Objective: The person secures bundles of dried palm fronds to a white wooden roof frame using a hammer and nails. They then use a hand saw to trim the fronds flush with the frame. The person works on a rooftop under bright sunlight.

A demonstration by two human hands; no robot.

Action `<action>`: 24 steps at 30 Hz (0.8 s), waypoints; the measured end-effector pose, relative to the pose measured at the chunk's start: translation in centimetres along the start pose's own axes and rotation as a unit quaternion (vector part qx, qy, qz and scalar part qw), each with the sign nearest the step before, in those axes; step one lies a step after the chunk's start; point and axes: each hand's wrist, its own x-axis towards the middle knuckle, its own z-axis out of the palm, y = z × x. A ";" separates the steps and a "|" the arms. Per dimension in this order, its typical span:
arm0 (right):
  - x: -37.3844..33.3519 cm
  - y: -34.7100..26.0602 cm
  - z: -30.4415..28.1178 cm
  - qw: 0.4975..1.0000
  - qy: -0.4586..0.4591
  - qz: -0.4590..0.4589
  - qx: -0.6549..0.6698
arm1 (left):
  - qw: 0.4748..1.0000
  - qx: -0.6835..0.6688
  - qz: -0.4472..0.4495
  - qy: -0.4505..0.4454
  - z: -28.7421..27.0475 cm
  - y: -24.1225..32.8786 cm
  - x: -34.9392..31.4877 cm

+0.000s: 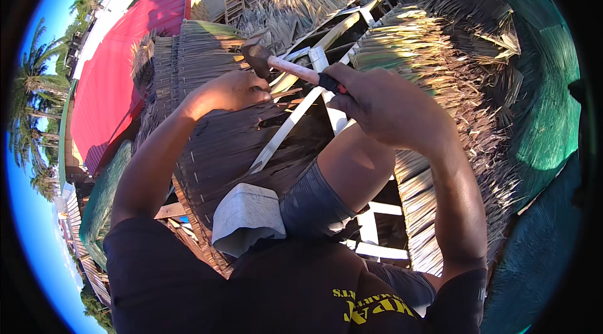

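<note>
A hammer [292,69] with a pale shaft, dark grip and rusty head is held in my right hand [377,102], which is wrapped round its grip. The head hangs just above my left hand [233,90]. That hand is closed, its fingertips pressed together at the broken edge of the thatch panel [220,133]; what they pinch is too small to make out. A thin brown wooden strip [287,93] lies just beside its fingers. White roof battens [286,133] pass below both hands, and my bent knee rests among them.
Layered dry thatch [433,51] covers the roof to the right, with green netting [553,102] beyond it. Gaps show between the white frame pieces [383,208]. A light grey cloth pouch [248,218] sits by my thigh. A red roof [125,70] lies to the left.
</note>
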 end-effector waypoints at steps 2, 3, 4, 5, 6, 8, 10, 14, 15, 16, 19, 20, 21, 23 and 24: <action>0.2 -2.9 2.0 0.997 -0.008 -0.074 0.002 | 0.990 0.011 -0.088 -0.108 -0.5 2.9 -7.4; 0.4 -4.0 3.1 0.995 -0.030 -0.100 0.003 | 0.980 -0.030 -0.125 -0.153 -0.3 4.6 -11.0; 0.8 -5.1 4.4 0.991 -0.046 -0.128 0.004 | 0.945 -0.134 -0.188 -0.233 0.2 6.3 -14.0; 1.3 -6.0 5.7 0.986 -0.064 -0.156 0.006 | 0.900 -0.255 -0.198 -0.293 1.1 8.0 -16.8; 1.8 -6.8 6.9 0.981 -0.098 -0.159 0.042 | 0.906 -0.229 -0.159 -0.319 3.0 9.9 -18.8; 2.9 -8.1 9.5 0.965 -0.170 -0.164 0.110 | 0.930 -0.164 -0.103 -0.311 7.4 12.6 -21.7; 3.2 -9.0 11.8 0.959 -0.208 -0.129 0.146 | 0.969 -0.074 -0.109 -0.209 12.7 14.5 -22.7; 3.1 -8.8 13.8 0.956 -0.205 -0.129 0.168 | 0.993 0.069 -0.066 -0.064 19.6 13.1 -22.5; 2.9 -8.6 14.0 0.957 -0.194 -0.126 0.175 | 0.990 0.109 -0.052 -0.066 20.5 12.4 -22.2; 2.7 -8.3 13.9 0.958 -0.188 -0.121 0.182 | 0.987 0.146 -0.029 -0.062 21.1 11.7 -21.9; 2.5 -7.9 13.7 0.969 -0.146 -0.065 0.191 | 0.987 0.145 0.043 -0.053 21.6 9.6 -20.9; 2.4 -7.8 13.7 0.972 -0.126 -0.051 0.193 | 0.993 0.090 0.058 -0.055 21.6 9.3 -20.8; 2.4 -7.8 13.6 0.971 -0.117 -0.040 0.202 | 0.995 0.061 0.045 -0.071 21.6 9.3 -20.9; 2.3 -7.8 13.7 0.976 -0.089 -0.007 0.198 | 0.995 0.028 0.012 -0.096 21.6 9.7 -21.3; 2.2 -7.8 13.8 0.976 -0.083 0.018 0.200 | 0.996 -0.013 -0.006 -0.089 21.4 10.2 -21.8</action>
